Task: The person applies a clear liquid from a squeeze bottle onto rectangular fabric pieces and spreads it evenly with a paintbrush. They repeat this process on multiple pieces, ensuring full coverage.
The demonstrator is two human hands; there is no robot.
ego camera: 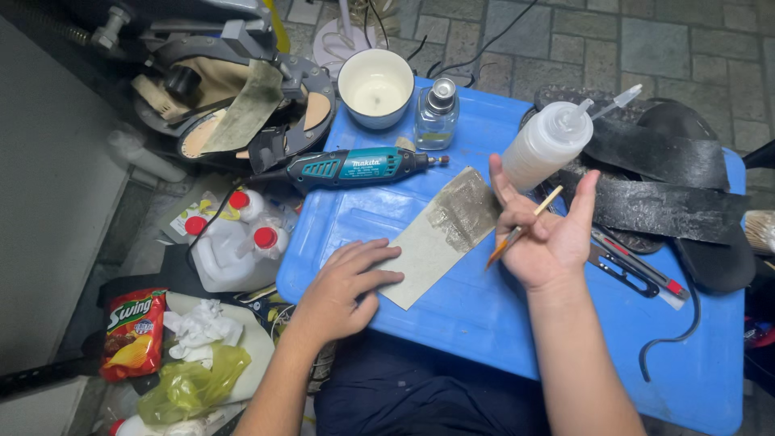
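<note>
Stone-tiled floor is seen around a blue plastic lid or table top (452, 323) used as the work surface, crowded with gear. Left hand (343, 287) is laid flat, fingers spread, pressing the near corner of a pale greenish sheet (432, 238) lying diagonally on the blue surface; nothing is gripped by it. Right hand (549, 234) is raised just right of the sheet, fingers mostly splayed, a thin brush (521, 230) pinched loosely between them, tip pointing down-left.

Risks, as judged: the brush could be dropped, the pinch looking light. The squeeze bottle (545, 145) just behind the right hand could be knocked over by a wrist swing. The sheet could be shifted, being pinned at one corner only.

Also on the surface: teal rotary tool (355, 168), small glass bottle (436, 113), white bowl (375, 87), black rubber strips (662, 190), utility knife (634, 270). On the floor at left: white jugs with red caps (234, 242), snack bag (133, 331), yellow-green plastic bag (190, 387).
</note>
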